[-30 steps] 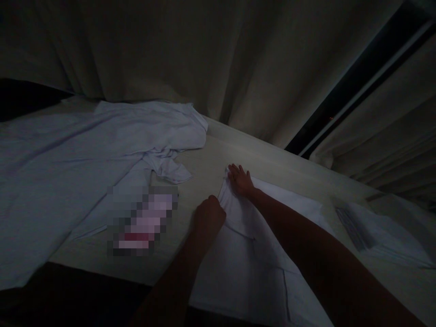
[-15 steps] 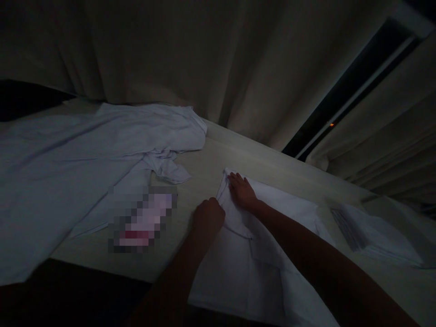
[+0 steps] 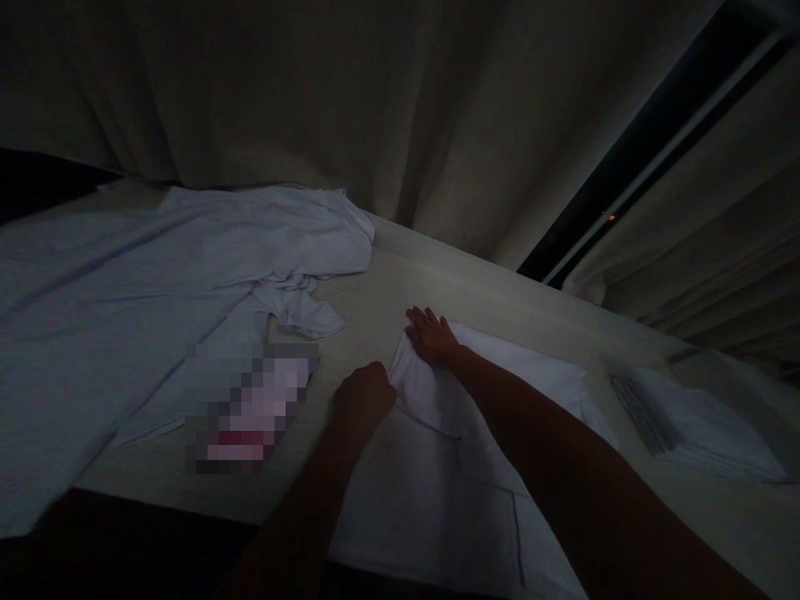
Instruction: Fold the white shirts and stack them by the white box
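A white garment (image 3: 425, 475) lies partly folded on the pale table (image 3: 350, 358), its near end reaching the front edge. My left hand (image 3: 366, 398) is closed on the garment's left edge, fingers curled in a pinch. Farther back, my right hand (image 3: 432, 336) lies flat over the garment's upper left corner with its fingers stretched out. Part of the cloth is hidden beneath my right forearm. Seams show on the fabric between my arms. The light is dim, so fine details are hard to make out.
At the left a larger white garment (image 3: 156, 275) is spread out, a sleeve toward the middle. A blurred-out pinkish flat object (image 3: 266, 400) lies beside it. Folded white cloth in clear plastic (image 3: 706, 417) sits at the right. Beige curtains (image 3: 281, 92) hang behind the table.
My right hand has shifted slightly left, to the garment's corner. My left hand has moved a little left with the garment's edge, which looks pulled straighter. The view has shifted slightly.
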Demonstrator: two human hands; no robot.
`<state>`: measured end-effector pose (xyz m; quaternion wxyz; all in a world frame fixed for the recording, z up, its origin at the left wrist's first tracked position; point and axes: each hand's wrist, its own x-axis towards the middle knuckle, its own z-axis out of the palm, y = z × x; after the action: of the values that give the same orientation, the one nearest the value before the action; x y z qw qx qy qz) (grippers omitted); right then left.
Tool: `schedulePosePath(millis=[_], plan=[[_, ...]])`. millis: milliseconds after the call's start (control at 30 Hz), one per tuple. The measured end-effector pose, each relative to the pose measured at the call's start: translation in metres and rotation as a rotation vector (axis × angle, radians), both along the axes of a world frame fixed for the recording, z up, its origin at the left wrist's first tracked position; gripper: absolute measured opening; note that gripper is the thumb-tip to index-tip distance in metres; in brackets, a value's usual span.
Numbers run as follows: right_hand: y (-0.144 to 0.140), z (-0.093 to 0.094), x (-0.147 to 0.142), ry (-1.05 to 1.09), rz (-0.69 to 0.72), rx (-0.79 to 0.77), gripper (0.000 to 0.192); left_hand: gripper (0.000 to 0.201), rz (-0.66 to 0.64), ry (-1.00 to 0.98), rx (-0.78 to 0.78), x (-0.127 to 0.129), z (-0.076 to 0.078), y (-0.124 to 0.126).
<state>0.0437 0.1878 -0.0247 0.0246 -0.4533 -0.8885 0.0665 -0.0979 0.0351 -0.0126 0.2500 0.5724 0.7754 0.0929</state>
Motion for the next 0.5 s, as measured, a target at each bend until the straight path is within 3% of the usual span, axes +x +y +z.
schedulePosePath(millis=[133,233,333,500], plan=[[-0.018,0.025,0.001,0.022,0.034,0.031,0.062,0.021,-0.008,-0.054,0.049,-0.01,-0.006,0.006],[-0.062,0.038,0.031,0.143,0.033,0.099,0.06,0.019,-0.028,-0.098,0.051,-0.014,-0.006,0.008],[-0.12,0.037,0.098,0.237,-0.04,0.16,0.056,0.02,-0.052,-0.105,0.026,-0.015,-0.003,0.006],[-0.196,0.014,0.238,0.422,-0.443,0.291,0.05,0.036,-0.11,0.045,0.057,-0.01,0.008,-0.006]])
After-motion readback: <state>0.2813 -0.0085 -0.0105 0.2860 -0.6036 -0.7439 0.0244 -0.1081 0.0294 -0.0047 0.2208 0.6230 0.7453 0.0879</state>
